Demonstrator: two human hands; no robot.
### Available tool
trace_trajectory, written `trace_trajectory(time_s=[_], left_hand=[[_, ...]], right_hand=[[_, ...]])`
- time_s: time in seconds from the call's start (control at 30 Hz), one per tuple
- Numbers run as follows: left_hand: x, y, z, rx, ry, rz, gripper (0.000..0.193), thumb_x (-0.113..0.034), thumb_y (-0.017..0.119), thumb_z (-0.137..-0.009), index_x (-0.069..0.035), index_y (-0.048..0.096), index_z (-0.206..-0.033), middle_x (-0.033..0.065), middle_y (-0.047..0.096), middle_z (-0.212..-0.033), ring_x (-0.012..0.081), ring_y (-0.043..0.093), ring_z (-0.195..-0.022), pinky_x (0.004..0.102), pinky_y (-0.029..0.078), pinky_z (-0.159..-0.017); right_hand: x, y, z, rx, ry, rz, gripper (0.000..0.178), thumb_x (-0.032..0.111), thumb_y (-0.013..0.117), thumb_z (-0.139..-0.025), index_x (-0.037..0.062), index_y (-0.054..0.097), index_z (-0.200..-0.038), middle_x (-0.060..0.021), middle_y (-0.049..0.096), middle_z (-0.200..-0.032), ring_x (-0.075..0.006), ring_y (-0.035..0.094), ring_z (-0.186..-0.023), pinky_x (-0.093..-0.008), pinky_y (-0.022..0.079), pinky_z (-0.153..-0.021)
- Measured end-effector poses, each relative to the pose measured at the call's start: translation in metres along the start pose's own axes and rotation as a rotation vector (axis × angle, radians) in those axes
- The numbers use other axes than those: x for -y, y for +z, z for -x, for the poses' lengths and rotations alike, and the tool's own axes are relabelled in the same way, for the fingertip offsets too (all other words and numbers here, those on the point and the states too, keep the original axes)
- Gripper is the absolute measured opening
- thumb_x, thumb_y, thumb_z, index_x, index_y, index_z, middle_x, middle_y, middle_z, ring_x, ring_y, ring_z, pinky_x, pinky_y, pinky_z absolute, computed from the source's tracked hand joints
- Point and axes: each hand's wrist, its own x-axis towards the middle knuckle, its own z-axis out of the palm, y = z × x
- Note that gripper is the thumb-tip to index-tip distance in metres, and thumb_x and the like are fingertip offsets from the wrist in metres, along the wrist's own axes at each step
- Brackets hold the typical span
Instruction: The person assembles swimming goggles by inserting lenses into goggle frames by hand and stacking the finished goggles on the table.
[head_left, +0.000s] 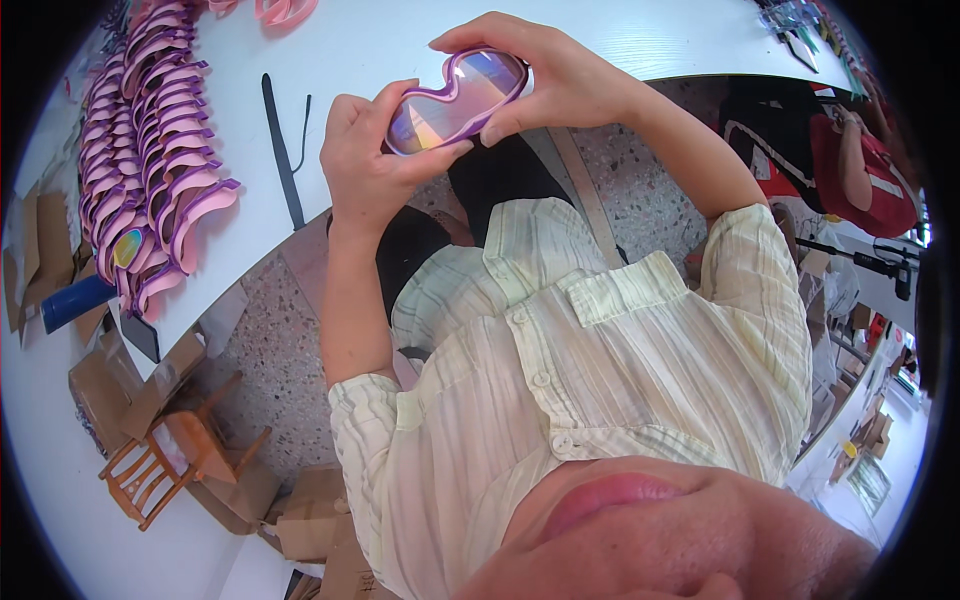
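A pair of purple-framed goggles (458, 104) with a shiny, see-through, iridescent lens is held up between my two hands, just over the table's near edge. My left hand (368, 150) grips its left end, with the thumb along the lower rim and the fingers bent behind the frame. Around the right end closes my right hand (565, 80), index finger along the top rim and thumb at the lower rim. Long rows of pink and purple goggle frames (165, 130) lie stacked on the left side of the white table (350, 45).
A flat black strip (282, 150) and a thin dark cord lie left of my hands. Pink pieces (285, 12) sit at the far edge. A wooden chair (190, 455) and cardboard boxes (315, 515) are on the floor at left. Another person in red (870, 175) is at far right.
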Motion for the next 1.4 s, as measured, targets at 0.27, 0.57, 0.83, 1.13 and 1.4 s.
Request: trace_trajectory(time_s=[0.27, 0.57, 0.83, 1.13, 1.4], left_hand=[[-0.007, -0.007, 0.006, 0.036, -0.012, 0.076, 0.07, -0.039, 0.097, -0.053, -0.012, 0.074, -0.113, 0.0, 0.057, -0.083, 0.0158, 0.054, -0.074, 0.0286, 0.051, -0.064], [-0.01, -0.007, 0.007, 0.057, -0.004, 0.134, 0.068, -0.037, 0.096, -0.053, -0.011, 0.074, -0.112, 0.0004, 0.057, -0.081, 0.0159, 0.053, -0.074, 0.0287, 0.05, -0.063], [-0.011, -0.016, 0.007, 0.219, -0.078, 0.326, 0.064, -0.032, 0.095, -0.055, -0.011, 0.075, -0.112, 0.0003, 0.054, -0.082, 0.0146, 0.054, -0.073, 0.0278, 0.049, -0.064], [-0.007, -0.013, 0.015, 0.347, -0.173, 0.508, 0.063, -0.031, 0.095, -0.057, -0.01, 0.076, -0.113, 0.0006, 0.053, -0.084, 0.0138, 0.055, -0.073, 0.0265, 0.046, -0.064], [-0.016, -0.017, 0.021, 0.17, -0.078, 0.249, 0.072, -0.025, 0.096, -0.054, -0.007, 0.073, -0.119, 0.0013, 0.055, -0.086, 0.0156, 0.055, -0.078, 0.0278, 0.048, -0.069]], right_hand=[[0.006, -0.023, -0.013, 0.11, 0.037, -0.289, 0.023, 0.016, 0.072, -0.092, 0.0018, 0.071, -0.111, -0.0087, 0.073, -0.103, -0.0176, 0.067, -0.094, -0.0329, 0.053, -0.084], [0.032, -0.044, -0.012, 0.147, 0.057, -0.092, 0.016, 0.017, 0.069, -0.094, 0.0024, 0.073, -0.101, -0.013, 0.072, -0.095, -0.0248, 0.068, -0.088, -0.0354, 0.053, -0.081], [0.045, -0.051, -0.017, 0.313, -0.483, 0.397, 0.011, 0.017, 0.066, -0.084, 0.0072, 0.063, -0.083, -0.0085, 0.059, -0.083, -0.0264, 0.059, -0.08, -0.0403, 0.049, -0.077], [0.053, -0.042, -0.01, 0.294, -0.763, 0.578, 0.013, 0.02, 0.064, -0.075, 0.0085, 0.059, -0.079, -0.004, 0.054, -0.079, -0.0225, 0.056, -0.078, -0.0358, 0.048, -0.077], [0.036, -0.011, 0.039, 0.095, 0.012, -0.053, 0.096, 0.049, 0.092, -0.067, 0.0041, 0.053, -0.143, -0.0133, 0.059, -0.138, -0.0296, 0.057, -0.13, -0.0389, 0.048, -0.109]])
